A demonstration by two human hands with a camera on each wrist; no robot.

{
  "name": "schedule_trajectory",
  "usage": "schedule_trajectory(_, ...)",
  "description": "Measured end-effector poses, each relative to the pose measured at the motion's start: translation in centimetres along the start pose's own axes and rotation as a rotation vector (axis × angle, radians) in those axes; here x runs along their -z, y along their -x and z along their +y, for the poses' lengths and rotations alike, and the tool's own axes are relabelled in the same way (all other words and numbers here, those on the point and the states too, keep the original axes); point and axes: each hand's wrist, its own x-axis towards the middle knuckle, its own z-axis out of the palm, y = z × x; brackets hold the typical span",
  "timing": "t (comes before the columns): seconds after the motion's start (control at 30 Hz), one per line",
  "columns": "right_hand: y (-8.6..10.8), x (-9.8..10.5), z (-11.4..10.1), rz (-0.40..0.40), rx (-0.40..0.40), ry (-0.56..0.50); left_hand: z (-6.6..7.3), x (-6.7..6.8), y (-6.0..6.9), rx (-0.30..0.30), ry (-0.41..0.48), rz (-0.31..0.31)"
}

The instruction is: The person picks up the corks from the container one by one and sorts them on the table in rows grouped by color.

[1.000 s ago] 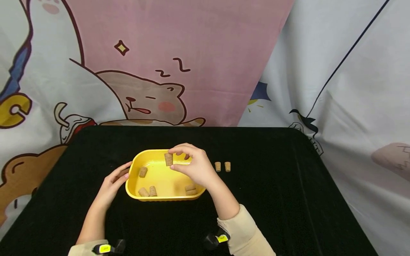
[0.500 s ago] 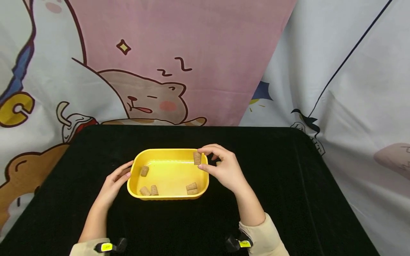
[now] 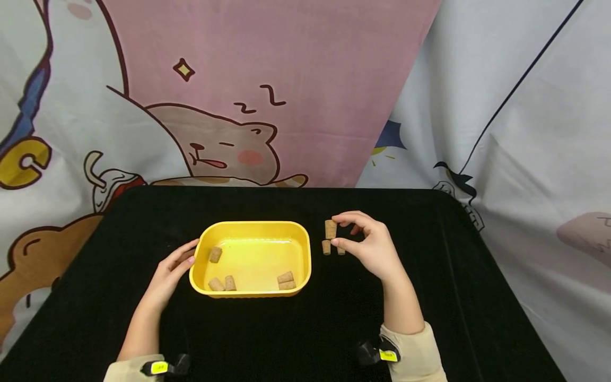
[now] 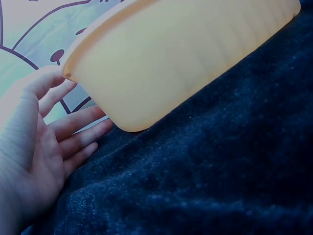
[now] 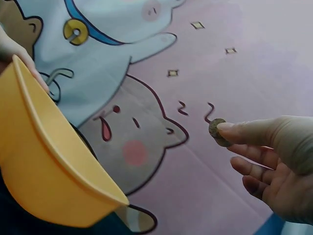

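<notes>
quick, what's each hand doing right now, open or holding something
Left hand: open, touching the tray.
Right hand: holding a cork between thumb and finger.

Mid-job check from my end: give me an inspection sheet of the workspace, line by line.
Surface: black cloth, slightly wrinkled in the left wrist view.
Job's things: yellow tray with five corks lying in it; two loose corks on the cloth to the tray's right, one partly hidden by the right hand.
Clutter: nothing seen.
Left hand: fingers at the tray's left end, holding no cork.
Right hand: pinches one more cork beside the loose pair; contact with them cannot be told.
Cables: nothing seen.
Surroundings: cartoon-printed backdrop behind the cloth; a black device on each wrist.
</notes>
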Motion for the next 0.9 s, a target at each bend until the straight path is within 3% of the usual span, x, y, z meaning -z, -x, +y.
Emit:
schedule_trajectory(0.4,0.2,2.9,3.6,0.009,-0.036,-0.035,0.1,0.0,-0.1,0.003,-0.007,-0.003)
schedule_trajectory(0.6,0.3,3.6,5.1,-0.034,-0.140,0.000,0.1,0.1,-0.1,0.008,-0.011,-0.007)
schedule_trajectory(0.9,0.6,3.9,4.5,-0.114,-0.267,-0.006,0.2,0.2,0.0,-0.004,-0.020,-0.013)
